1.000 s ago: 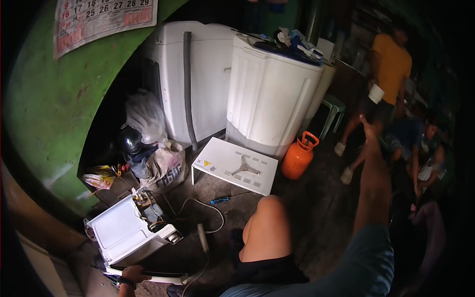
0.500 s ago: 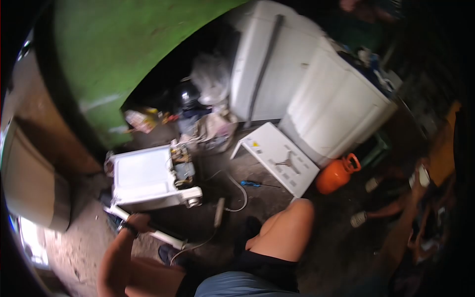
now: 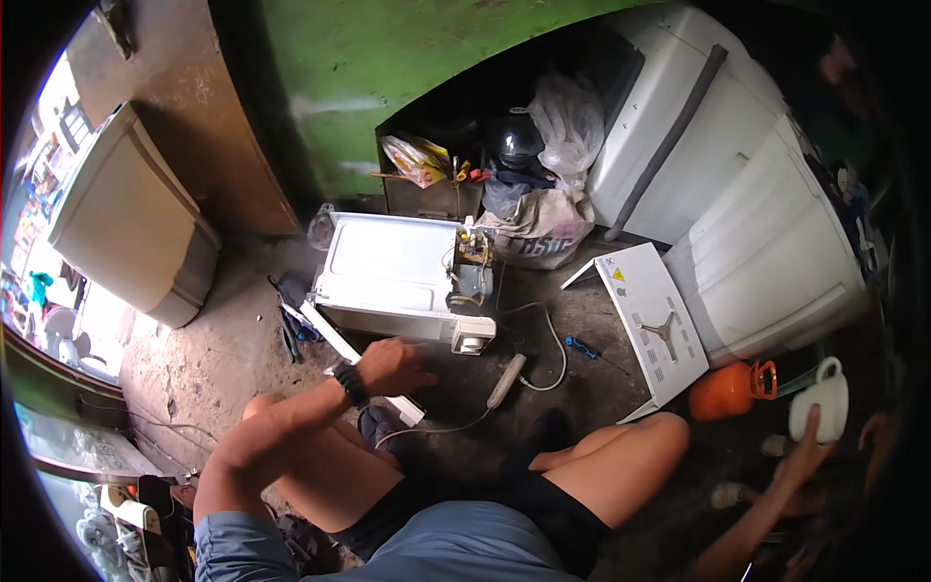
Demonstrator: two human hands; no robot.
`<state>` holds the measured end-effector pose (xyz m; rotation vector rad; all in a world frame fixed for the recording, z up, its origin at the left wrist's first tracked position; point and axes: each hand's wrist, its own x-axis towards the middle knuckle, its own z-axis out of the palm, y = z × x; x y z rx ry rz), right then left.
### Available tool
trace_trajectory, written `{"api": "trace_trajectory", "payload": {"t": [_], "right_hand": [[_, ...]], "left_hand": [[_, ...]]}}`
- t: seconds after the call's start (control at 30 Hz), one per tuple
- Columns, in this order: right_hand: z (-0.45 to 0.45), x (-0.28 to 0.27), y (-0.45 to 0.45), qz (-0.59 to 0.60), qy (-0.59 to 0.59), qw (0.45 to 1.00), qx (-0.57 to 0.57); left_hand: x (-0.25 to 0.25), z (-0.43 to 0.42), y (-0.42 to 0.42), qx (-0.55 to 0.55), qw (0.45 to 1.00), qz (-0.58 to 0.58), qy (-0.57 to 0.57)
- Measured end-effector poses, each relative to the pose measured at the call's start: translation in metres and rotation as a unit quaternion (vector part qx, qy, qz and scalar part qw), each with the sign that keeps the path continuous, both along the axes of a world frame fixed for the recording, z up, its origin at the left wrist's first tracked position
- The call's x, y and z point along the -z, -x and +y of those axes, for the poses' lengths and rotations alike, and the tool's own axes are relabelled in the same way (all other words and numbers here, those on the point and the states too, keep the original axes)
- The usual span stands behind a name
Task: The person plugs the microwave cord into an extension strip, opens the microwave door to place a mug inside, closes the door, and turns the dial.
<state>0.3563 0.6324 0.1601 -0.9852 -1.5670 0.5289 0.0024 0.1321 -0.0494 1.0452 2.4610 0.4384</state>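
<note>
My left hand [image 3: 396,367], blurred at the fingertips, hangs over the narrow white door [image 3: 335,335] of a microwave oven. Its fingers reach loosely past the door and hold nothing that I can see. Behind it sits the white microwave oven body [image 3: 393,257], its outer cover off and its electrical parts [image 3: 473,267] exposed on the right side. A power cord with a pale handle-like piece [image 3: 506,380] lies in front. On the far right my right hand [image 3: 807,454] is closed on a white mug [image 3: 820,407], raised above the floor.
A white metal cover [image 3: 645,315] stands at right, a three-armed turntable support [image 3: 659,338] on it. Nearby are a blue screwdriver [image 3: 582,347], an orange gas cylinder [image 3: 722,391] and large white appliances [image 3: 776,252]. Tools [image 3: 291,320] lie left. Another person's foot [image 3: 727,496] shows at right.
My view has swung left. My left hand has come off the door's edge and moved right over it. The white mug in my right hand now shows clearly.
</note>
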Motion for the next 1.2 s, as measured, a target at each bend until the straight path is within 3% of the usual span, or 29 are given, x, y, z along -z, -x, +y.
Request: {"api": "trace_trajectory", "payload": {"t": [0.13,0.2,0.27,0.37,0.47,0.57,0.67,0.73,0.83,1.0,1.07,1.13,1.2], "right_hand": [[-0.045,0.084,0.074,0.112,0.077,0.954,-0.267],[-0.101,0.111,0.125,0.099,0.093,0.947,-0.291],[-0.145,0.138,0.167,0.129,0.152,0.906,-0.374],[-0.215,0.17,0.213,0.113,0.14,0.876,-0.447],[-0.268,0.178,0.233,0.033,0.185,0.84,-0.51],[-0.315,0.192,0.244,0.047,0.208,0.816,-0.537],[-0.334,0.223,0.246,-0.051,0.132,0.829,-0.542],[-0.348,0.227,0.249,0.001,0.139,0.811,-0.568],[-0.352,0.233,0.247,-0.068,0.072,0.823,-0.559],[-0.342,0.241,0.244,-0.073,0.118,0.791,-0.596],[-0.322,0.257,0.244,-0.113,0.115,0.719,-0.676],[-0.301,0.247,0.248,-0.079,0.242,0.61,-0.75],[-0.279,0.237,0.264,-0.126,0.253,0.599,-0.749]], "left_hand": [[-0.042,0.045,-0.063,-0.019,0.958,0.116,-0.263],[-0.059,0.065,-0.086,-0.048,0.945,0.034,-0.323],[-0.046,0.085,-0.1,-0.073,0.921,0.1,-0.369],[-0.03,0.094,-0.109,-0.145,0.889,0.125,-0.415],[-0.008,0.085,-0.105,-0.196,0.886,0.156,-0.39],[0.017,0.069,-0.1,-0.232,0.872,0.183,-0.391],[0.036,0.059,-0.097,-0.276,0.849,0.2,-0.404],[0.047,0.049,-0.094,-0.283,0.853,0.204,-0.388],[0.051,0.041,-0.092,-0.283,0.85,0.205,-0.394],[0.059,0.03,-0.084,-0.256,0.842,0.148,-0.451],[0.057,0.019,-0.083,-0.255,0.843,0.116,-0.459],[0.057,0.01,-0.084,-0.268,0.834,-0.018,-0.482],[0.062,0.002,-0.085,-0.261,0.842,-0.05,-0.469]]}}
